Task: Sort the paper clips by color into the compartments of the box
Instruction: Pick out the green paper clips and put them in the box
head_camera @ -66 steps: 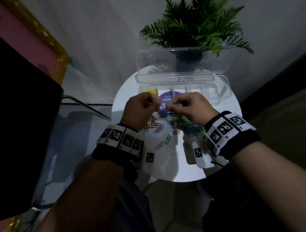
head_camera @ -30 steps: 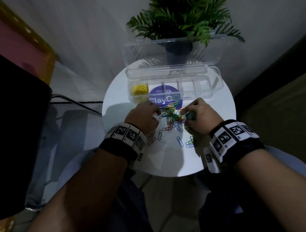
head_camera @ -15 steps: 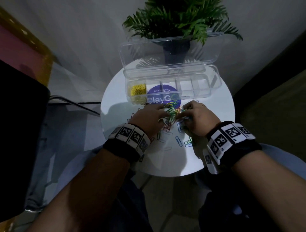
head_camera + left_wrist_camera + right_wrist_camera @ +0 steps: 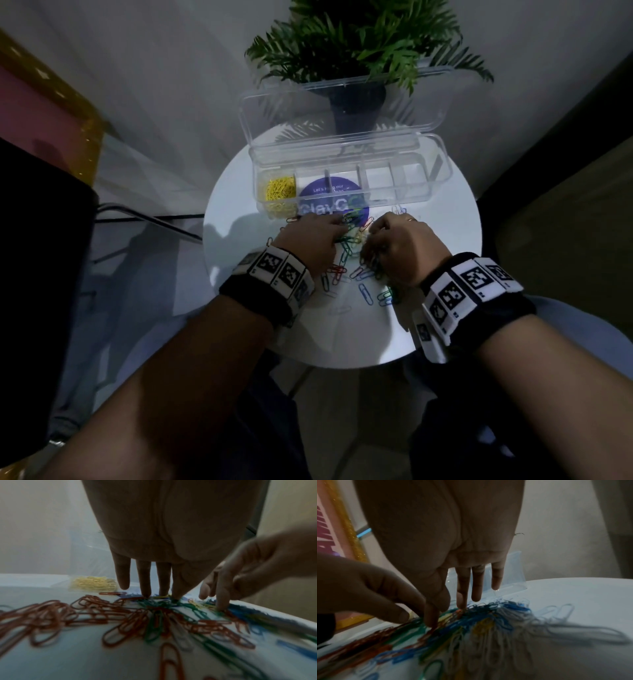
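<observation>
In the middle of the head view stands the round white table [image 4: 428, 308], and at its upper part the clear box [image 4: 346, 202] is open, with yellow clips [image 4: 275, 197] in its leftmost compartment while the other compartments look empty. Below the box, the left hand [image 4: 308, 240] and the right hand [image 4: 400, 246] press with nearly straight fingers on the mixed pile of paper clips [image 4: 349, 253], and I cannot see that either one has pinched a clip. The clips look tangled, so I think lifting one may drag other colours with it, or push some off the near edge.
</observation>
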`<state>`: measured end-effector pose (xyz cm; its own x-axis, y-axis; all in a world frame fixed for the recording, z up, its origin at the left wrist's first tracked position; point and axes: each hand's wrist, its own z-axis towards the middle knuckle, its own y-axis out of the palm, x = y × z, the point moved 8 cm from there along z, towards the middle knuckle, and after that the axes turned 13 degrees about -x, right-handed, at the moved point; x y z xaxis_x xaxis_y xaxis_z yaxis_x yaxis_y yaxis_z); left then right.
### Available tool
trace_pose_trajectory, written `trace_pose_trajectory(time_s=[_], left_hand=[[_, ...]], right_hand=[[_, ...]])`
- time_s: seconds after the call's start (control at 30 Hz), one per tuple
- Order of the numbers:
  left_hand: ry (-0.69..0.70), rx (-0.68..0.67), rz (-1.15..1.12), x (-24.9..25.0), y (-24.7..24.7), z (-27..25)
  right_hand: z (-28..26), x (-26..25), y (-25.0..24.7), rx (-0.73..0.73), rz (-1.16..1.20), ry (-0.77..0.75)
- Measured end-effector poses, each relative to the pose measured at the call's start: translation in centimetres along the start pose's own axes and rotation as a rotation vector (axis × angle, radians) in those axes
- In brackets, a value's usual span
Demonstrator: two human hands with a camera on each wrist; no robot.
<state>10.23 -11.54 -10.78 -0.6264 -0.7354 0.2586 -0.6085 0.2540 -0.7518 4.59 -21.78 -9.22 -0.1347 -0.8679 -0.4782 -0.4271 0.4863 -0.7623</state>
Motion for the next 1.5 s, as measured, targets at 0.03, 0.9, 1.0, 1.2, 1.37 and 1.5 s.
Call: trace_pose_trajectory(time_s=[0.03,0.9,1.0,1.2,1.37,1.5], left_hand=[[-0.002,-0.02,0.022,0.0,0.1,0.0],[-0.089,0.204,-0.245,-3.4,-0.9,-1.9],[-0.04,0.213,-0.18,-1.9,-1.5,-1.1],[-0.018,0.131,-0.061,0.1,-1.0,0.7],[-0.027,0.16,-0.046,0.2,-1.5,0.5],[-0.029,0.166,-0.164,-0.6,-1.5,0.1]], right_hand=[[0.0,0.0,-0.2,0.015,0.007,0.0],[1.5,-0.6,-0.2,-0.05,-0.094,0.07],[1.5,-0.8,0.0,-0.044,-0.115,0.065],[0.4,1.1,-1.9,0.131,0.187,0.114],[0.2,2.0,-2.4,0.093,0.225,0.072],[0.5,1.1,-1.1,-0.051,0.114,0.011]])
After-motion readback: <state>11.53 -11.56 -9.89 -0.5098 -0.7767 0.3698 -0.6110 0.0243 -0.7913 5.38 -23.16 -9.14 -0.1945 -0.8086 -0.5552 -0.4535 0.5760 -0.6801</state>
